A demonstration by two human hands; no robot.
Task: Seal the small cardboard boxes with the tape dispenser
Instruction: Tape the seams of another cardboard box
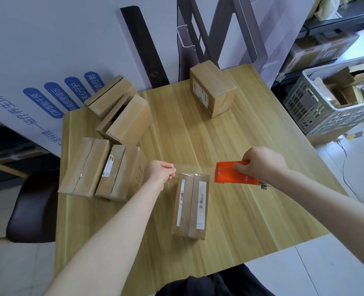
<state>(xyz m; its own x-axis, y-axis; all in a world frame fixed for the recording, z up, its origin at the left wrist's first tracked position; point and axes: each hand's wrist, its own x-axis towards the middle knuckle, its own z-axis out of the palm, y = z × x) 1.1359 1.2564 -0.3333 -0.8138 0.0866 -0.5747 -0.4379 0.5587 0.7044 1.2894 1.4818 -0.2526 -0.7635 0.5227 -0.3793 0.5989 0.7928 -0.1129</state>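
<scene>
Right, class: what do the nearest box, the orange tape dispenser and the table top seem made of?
Nearest box: matt brown cardboard, with folded flaps and paper labels. Tape dispenser: probably plastic or painted metal, smooth, uniformly orange. Table top: likely wood-look laminate, pale straight grain with a slight sheen.

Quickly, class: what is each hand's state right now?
Left hand: pinches the free end of the clear tape.
Right hand: grips the orange tape dispenser.
</scene>
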